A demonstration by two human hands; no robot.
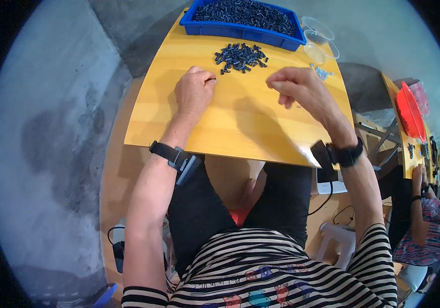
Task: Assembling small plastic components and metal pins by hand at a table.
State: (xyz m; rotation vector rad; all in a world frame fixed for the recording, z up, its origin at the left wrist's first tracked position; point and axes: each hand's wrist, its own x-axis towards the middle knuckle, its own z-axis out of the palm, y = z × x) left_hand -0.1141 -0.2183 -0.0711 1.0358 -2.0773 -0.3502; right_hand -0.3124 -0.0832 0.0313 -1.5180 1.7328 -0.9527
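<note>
My left hand [193, 91] is closed over the yellow table [179, 136], and the dark end of a small black part [211, 79] shows at its thumb and fingertip. Across from it, my right hand [302, 88] hovers with thumb and forefinger pinched together; what they hold, if anything, is too small to make out. Between and beyond both hands lies a loose pile of small black cylindrical parts [241, 57]. Little shiny metal pieces [322, 72] are scattered beyond my right hand, near the table's right edge.
A blue tray [243, 35] full of similar black parts stands at the far edge. Clear plastic tubs [320, 49] sit beside it. A grey wall [61, 118] rises at left. On the right, another person works at a table with a red basin [410, 113]. A white stool [337, 241] stands below.
</note>
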